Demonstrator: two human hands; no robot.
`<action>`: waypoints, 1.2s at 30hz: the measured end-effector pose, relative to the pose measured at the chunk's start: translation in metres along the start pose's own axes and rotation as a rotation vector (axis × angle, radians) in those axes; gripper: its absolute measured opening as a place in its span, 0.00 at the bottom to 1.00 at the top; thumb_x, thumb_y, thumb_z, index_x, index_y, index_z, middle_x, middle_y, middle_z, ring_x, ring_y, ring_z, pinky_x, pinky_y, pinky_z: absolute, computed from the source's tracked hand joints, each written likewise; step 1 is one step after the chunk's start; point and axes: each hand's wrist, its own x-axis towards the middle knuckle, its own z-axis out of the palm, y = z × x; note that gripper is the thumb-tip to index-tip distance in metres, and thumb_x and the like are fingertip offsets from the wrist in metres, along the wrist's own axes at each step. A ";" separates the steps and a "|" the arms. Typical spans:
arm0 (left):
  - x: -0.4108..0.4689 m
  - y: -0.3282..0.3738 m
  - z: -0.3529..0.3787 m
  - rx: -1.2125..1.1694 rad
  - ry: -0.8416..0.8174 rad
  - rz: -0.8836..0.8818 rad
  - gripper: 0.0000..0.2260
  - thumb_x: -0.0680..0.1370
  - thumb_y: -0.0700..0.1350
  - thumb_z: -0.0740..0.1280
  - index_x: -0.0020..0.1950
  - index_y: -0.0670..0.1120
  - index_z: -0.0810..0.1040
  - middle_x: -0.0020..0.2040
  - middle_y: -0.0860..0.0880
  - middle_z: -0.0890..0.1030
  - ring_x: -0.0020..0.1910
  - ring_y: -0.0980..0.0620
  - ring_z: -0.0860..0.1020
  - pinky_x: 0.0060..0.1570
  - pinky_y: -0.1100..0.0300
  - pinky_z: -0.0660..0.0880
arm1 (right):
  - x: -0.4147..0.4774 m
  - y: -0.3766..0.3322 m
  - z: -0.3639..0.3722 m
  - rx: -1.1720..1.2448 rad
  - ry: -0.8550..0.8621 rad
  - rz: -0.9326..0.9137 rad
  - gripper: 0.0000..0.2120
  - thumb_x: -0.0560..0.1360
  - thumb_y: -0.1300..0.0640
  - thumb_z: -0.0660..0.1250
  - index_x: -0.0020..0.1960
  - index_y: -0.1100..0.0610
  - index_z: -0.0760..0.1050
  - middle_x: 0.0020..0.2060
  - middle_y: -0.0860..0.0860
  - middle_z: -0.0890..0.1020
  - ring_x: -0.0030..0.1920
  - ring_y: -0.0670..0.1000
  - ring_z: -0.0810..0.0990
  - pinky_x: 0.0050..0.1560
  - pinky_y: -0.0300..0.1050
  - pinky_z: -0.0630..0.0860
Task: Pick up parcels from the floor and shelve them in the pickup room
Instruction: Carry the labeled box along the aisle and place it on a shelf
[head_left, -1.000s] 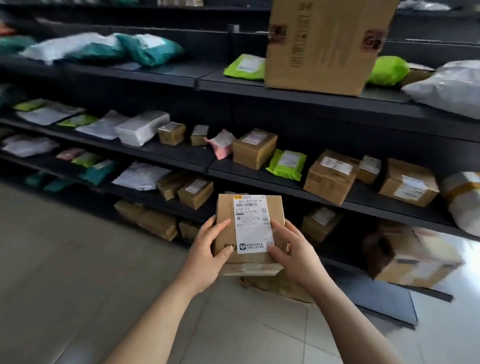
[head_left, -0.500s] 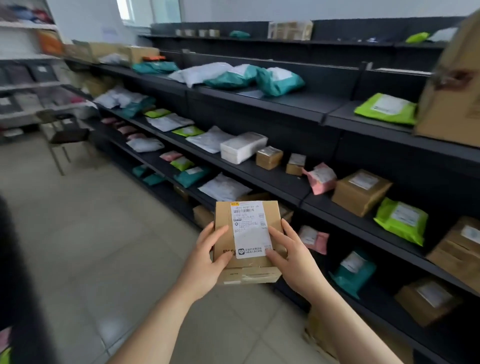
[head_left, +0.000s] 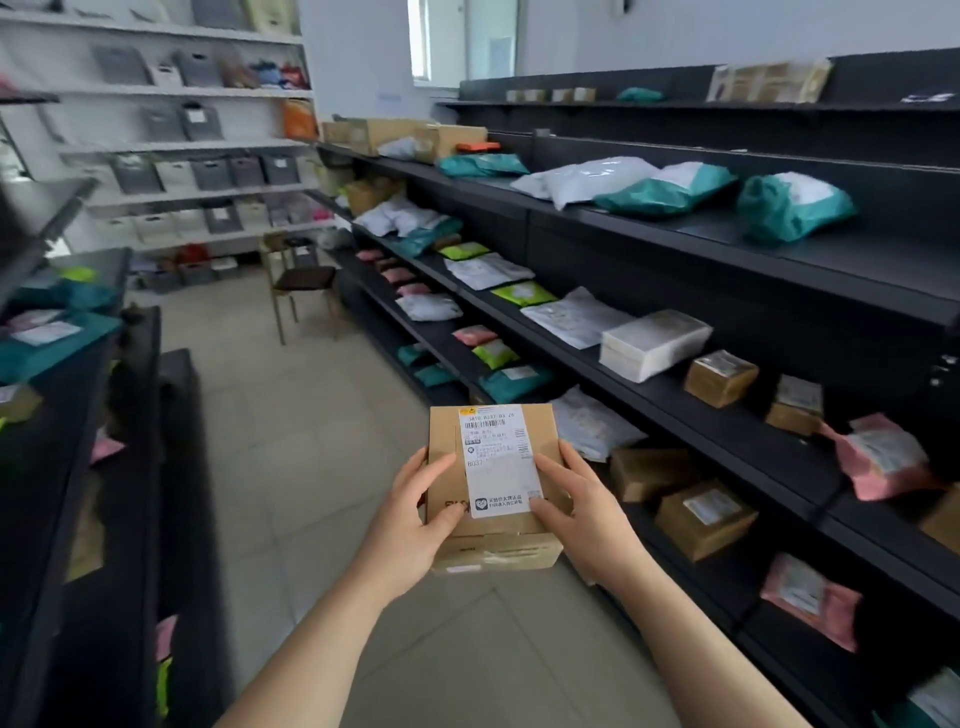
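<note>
Between grips, parcel (head_left: 493, 467) sits label-up — left grip (head_left: 415, 514) and right grip (head_left: 582, 512) curl round its sides. Risk: shelf (head_left: 748, 431) right of grips crowded — careless placing may knock small box (head_left: 719, 376) off.

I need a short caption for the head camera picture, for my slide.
Left hand and right hand hold a labelled cardboard parcel in an aisle beside black shelves.

The white label (head_left: 498, 462) on the cardboard box (head_left: 493, 551) is showing "B037" under a barcode. Its smaller print is looking too blurred to read.
</note>
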 end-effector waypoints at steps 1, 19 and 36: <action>0.006 -0.005 -0.007 0.000 0.016 -0.004 0.24 0.76 0.42 0.68 0.68 0.61 0.69 0.74 0.63 0.58 0.72 0.56 0.65 0.71 0.51 0.65 | 0.011 -0.004 0.005 0.006 -0.014 -0.012 0.25 0.76 0.54 0.64 0.71 0.44 0.65 0.76 0.42 0.54 0.73 0.46 0.62 0.70 0.46 0.65; 0.163 -0.029 -0.047 -0.007 0.272 -0.115 0.24 0.77 0.38 0.67 0.71 0.52 0.68 0.69 0.63 0.59 0.66 0.59 0.68 0.66 0.61 0.68 | 0.234 -0.014 0.042 0.039 -0.255 -0.175 0.25 0.76 0.57 0.64 0.72 0.46 0.65 0.76 0.44 0.54 0.75 0.45 0.57 0.67 0.37 0.58; 0.317 -0.063 -0.074 0.049 0.439 -0.222 0.25 0.77 0.43 0.67 0.72 0.56 0.66 0.75 0.61 0.56 0.71 0.53 0.65 0.67 0.52 0.70 | 0.424 -0.021 0.072 0.073 -0.423 -0.254 0.25 0.77 0.58 0.64 0.72 0.45 0.65 0.76 0.43 0.53 0.74 0.46 0.57 0.69 0.42 0.61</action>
